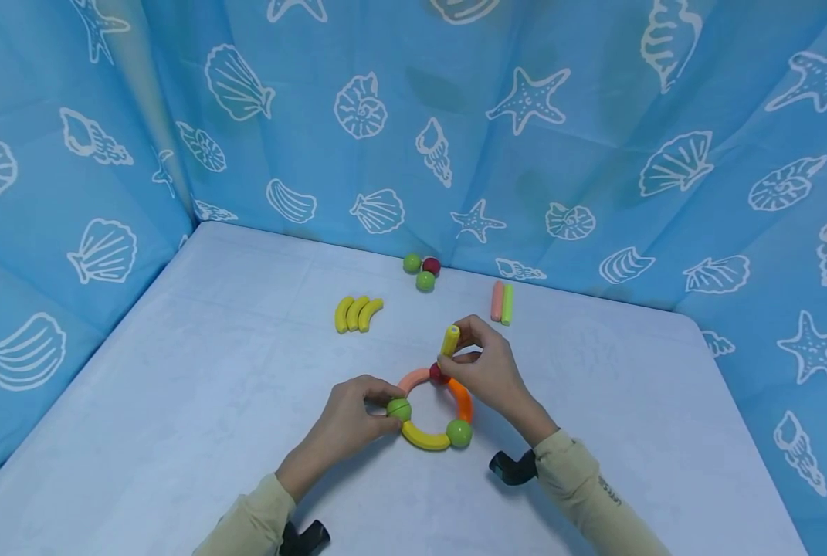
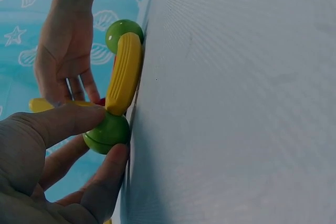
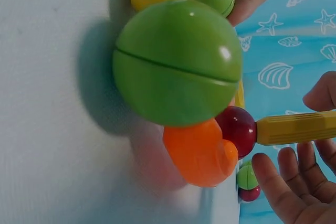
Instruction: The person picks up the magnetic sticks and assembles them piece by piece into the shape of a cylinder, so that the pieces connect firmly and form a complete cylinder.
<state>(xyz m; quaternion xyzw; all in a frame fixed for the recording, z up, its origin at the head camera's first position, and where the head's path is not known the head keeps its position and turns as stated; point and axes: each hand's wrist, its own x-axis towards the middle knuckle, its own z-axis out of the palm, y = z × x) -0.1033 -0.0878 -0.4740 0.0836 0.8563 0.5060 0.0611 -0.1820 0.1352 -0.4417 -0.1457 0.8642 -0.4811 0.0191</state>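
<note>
Green ball (image 3: 178, 64) looms near a standing yellow stick (image 3: 294, 128)

Glossy and seamed, the ball joins a curved-segment ring (image 1: 425, 440). Remotely, I see the left hand (image 1: 349, 417) pinching another green ball (image 1: 399, 411), probably to steady the ring. Ridged and straight, the stick meets a smooth red ball (image 3: 239, 132) end-on; the right hand (image 1: 489, 371) flanks it, gripping or not I cannot tell.

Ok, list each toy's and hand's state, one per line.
Ring: looks closed, lying on the table
Yellow stick: upright, against the ring's red ball
Left hand: pinching a green ball in the ring
Right hand: holding the yellow stick
Three yellow curved pieces: side by side
Three farther balls: clustered
Pink stick: lying down
Green stick: lying down
</note>
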